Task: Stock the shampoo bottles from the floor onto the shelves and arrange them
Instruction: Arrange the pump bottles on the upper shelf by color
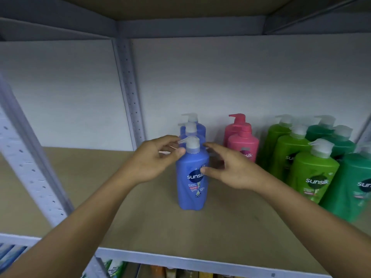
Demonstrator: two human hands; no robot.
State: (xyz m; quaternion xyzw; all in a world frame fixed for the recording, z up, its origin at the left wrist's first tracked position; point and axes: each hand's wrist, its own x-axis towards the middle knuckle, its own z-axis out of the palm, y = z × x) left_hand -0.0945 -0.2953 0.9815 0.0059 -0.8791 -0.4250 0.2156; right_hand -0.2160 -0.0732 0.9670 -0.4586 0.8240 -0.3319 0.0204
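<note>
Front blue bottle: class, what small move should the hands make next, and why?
Probably let go and withdraw both hands: the front blue bottle stands upright, label forward, in line with the two blue bottles behind, spout pointing left like theirs. The left hand pinches the spout; the right hand touches its side.

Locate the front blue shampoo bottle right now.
Head view, centre: the front blue bottle stands on the shelf between the left hand and right hand, left of the pink bottles.
</note>
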